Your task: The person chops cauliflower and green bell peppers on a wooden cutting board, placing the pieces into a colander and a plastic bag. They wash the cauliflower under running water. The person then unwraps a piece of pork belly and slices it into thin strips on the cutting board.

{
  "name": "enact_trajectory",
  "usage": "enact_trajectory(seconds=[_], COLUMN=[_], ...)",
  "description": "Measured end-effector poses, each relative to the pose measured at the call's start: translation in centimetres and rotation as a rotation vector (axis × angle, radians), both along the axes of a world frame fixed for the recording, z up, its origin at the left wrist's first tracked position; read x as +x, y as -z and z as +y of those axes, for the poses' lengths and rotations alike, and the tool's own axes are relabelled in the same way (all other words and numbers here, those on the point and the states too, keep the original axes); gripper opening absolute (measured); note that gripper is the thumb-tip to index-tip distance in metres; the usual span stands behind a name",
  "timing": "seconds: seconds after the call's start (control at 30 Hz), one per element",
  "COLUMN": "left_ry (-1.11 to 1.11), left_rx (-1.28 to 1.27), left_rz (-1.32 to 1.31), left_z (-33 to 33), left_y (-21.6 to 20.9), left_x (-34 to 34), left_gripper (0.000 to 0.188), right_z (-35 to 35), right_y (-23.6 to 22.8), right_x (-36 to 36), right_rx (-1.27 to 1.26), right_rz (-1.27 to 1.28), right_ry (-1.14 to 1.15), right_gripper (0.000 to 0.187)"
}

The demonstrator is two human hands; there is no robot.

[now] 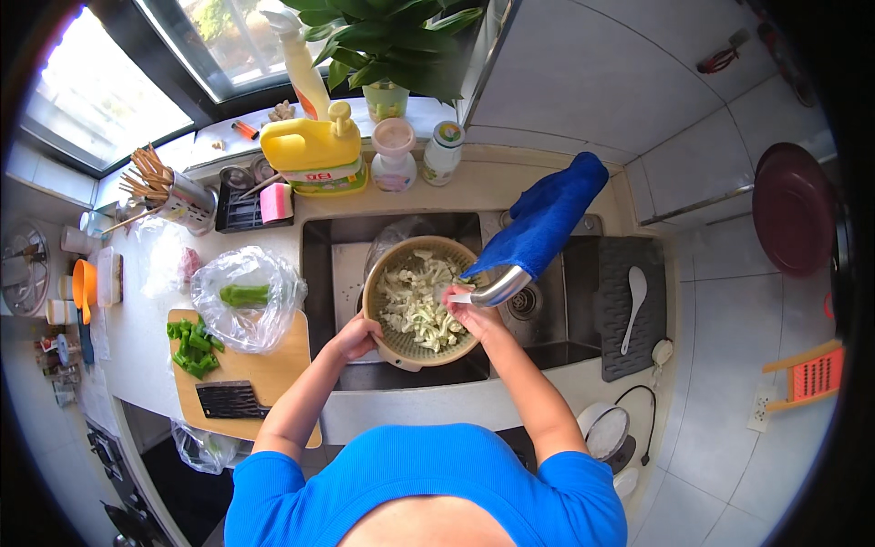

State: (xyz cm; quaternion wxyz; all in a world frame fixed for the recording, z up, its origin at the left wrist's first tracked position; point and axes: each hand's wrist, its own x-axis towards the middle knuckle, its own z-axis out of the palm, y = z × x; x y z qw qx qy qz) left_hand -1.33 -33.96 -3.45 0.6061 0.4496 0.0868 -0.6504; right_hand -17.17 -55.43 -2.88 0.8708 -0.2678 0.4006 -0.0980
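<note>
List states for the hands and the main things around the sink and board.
Colander: holding pale chopped vegetables
Left hand: gripping colander's rim
Right hand: at the faucet's spout; grip unclear
Faucet: draped with blue cloth; water flow unclear
Green vegetable: in pieces on the board
Black knife: lying on board
Clear bag: holding a green piece
White spoon: lying on gray mat

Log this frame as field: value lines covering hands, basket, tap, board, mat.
left hand: gripping rim of round beige plastic basket
right hand: at white tip of silver metal tap; exact grip unclear
basket contents: pale chopped vegetable pieces
tap cover: blue cloth
tan wooden board: chopped green vegetable pieces, black flat-bladed knife
dark grey ribbed mat: white long-handled spoon
</note>
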Motion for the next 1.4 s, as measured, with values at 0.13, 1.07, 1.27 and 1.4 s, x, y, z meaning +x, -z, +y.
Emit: enact_trajectory(seconds=[0.13, 1.07, 1.27, 1.4], left_ry=[-0.003, 0.004, -0.051, -0.074], left_rx=[-0.025, -0.005, -0.004, 0.051], left_rz=[0.013, 0.036, 0.075, 0.049], left_z=[-0.1, 0.3, 1.2, 1.3], left_y=[0.7, 3.7, 4.5, 3.6], left_x=[-0.4, -1.2, -1.5, -2.1], left_gripper=[0.060, 0.069, 0.073, 0.074], right_z=[0.3, -20.6, -20.5, -17.9], right_y=[-0.5, 1.6, -2.9, -5.2], right_x=[-0.3, -3.1, 0.4, 0.1], right_rx=[-0.624, -1.338, -1.155, -1.355], right_rz=[0.017, 0.515, 0.420, 0.311], right_ry=[-0.112, 0.459, 0.193, 0.049], right_gripper=[0.018, 0.022, 0.034, 0.033])
